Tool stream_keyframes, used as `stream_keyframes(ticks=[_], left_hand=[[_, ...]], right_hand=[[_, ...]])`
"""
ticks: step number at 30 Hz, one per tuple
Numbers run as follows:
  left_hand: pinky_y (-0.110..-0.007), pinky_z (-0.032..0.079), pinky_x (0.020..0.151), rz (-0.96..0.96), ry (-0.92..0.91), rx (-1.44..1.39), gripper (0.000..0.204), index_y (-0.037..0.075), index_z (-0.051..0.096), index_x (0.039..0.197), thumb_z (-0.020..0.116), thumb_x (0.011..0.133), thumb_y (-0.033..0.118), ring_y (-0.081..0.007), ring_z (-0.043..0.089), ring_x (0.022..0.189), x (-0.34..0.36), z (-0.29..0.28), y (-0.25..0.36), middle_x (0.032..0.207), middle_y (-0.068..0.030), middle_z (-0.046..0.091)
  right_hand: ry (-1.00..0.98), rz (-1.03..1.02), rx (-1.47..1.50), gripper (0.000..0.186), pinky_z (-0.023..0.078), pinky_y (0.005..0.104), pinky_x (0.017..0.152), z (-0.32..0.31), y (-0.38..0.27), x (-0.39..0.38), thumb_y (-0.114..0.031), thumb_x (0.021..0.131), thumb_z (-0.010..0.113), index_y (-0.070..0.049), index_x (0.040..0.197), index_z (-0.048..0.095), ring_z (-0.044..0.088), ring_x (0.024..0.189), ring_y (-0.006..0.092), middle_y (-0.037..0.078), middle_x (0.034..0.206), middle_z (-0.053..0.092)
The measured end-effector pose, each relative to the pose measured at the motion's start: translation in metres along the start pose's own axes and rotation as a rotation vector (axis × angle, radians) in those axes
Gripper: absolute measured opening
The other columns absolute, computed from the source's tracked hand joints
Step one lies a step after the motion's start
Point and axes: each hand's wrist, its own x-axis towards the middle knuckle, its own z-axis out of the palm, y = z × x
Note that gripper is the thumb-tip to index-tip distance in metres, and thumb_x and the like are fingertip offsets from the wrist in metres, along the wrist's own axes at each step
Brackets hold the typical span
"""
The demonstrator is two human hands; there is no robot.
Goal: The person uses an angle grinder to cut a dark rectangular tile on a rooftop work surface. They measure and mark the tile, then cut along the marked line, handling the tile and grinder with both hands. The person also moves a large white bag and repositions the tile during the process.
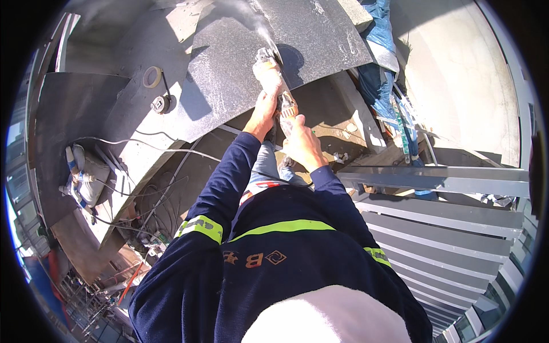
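Note:
Both my hands hold an angle grinder (289, 110) with orange and dusty grey parts. Near its head, my left hand (265, 107) is closed around the tool. My right hand (303, 143) wraps the rear of its body, closer to me. The disc at the front meets a dark grey speckled slab (229, 68), and a plume of pale dust (257, 26) sprays away from the contact. How deep the disc sits in the slab cannot be made out.
Left of the slab lie a tape roll (152, 77) and a round tape measure (160, 104). Farther left, another power tool (77, 177) rests by a dusty bag (94, 174). Cables (194, 151) trail across. Blue sheeting (377, 86) hangs at right, above grey metal railing (446, 183).

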Motion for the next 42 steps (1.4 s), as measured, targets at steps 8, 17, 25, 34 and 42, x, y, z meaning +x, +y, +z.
stream_keyframes(ticks=[8, 17, 25, 34, 42], left_hand=[[-0.042, 0.065, 0.08, -0.056, 0.023, 0.034, 0.039, 0.007, 0.065, 0.127, 0.073, 0.108, 0.04, -0.0202, 0.074, 0.087, -0.004, 0.003, 0.003, 0.104, -0.0059, 0.074], [-0.039, 0.064, 0.08, -0.034, -0.03, 0.027, 0.038, 0.007, 0.066, 0.126, 0.073, 0.109, 0.04, -0.0178, 0.074, 0.087, -0.034, 0.001, -0.016, 0.102, -0.0048, 0.074], [-0.041, 0.062, 0.082, -0.064, -0.002, 0.036, 0.041, 0.007, 0.064, 0.132, 0.073, 0.108, 0.039, -0.0178, 0.072, 0.093, -0.012, 0.006, 0.006, 0.109, -0.0055, 0.073], [-0.053, 0.066, 0.088, -0.184, -0.109, -0.104, 0.056, 0.0, 0.054, 0.136, 0.067, 0.109, 0.047, -0.0357, 0.077, 0.099, -0.013, 0.004, -0.003, 0.112, -0.0209, 0.073], [-0.048, 0.067, 0.078, -0.156, -0.065, -0.041, 0.047, 0.003, 0.058, 0.125, 0.068, 0.108, 0.045, -0.0303, 0.077, 0.085, -0.048, 0.018, -0.011, 0.097, -0.0151, 0.073]], right_hand=[[0.015, -0.023, 0.007, 0.058, 0.06, 0.0599, 0.092, 0.0, 0.003, -0.003, -0.015, 0.087, 0.076, 0.001, 0.132, 0.042, 0.075, 0.107, 0.0533, 0.035, 0.111, 0.076], [-0.014, -0.019, 0.026, 0.061, 0.06, 0.0604, 0.09, -0.004, 0.012, -0.037, -0.014, 0.087, 0.077, 0.001, 0.132, 0.039, 0.074, 0.105, 0.0544, 0.037, 0.108, 0.075], [0.025, -0.046, 0.007, 0.058, 0.061, 0.0594, 0.092, 0.002, 0.007, -0.002, -0.015, 0.087, 0.075, 0.003, 0.132, 0.042, 0.075, 0.105, 0.0531, 0.036, 0.108, 0.075], [0.029, -0.043, 0.055, 0.055, 0.059, 0.0603, 0.091, 0.005, 0.017, -0.016, -0.013, 0.088, 0.075, 0.003, 0.13, 0.042, 0.074, 0.105, 0.0541, 0.036, 0.108, 0.074], [0.034, -0.016, 0.041, 0.056, 0.059, 0.0599, 0.092, 0.006, 0.025, -0.047, -0.014, 0.089, 0.076, 0.001, 0.131, 0.042, 0.075, 0.106, 0.0524, 0.035, 0.108, 0.075]])
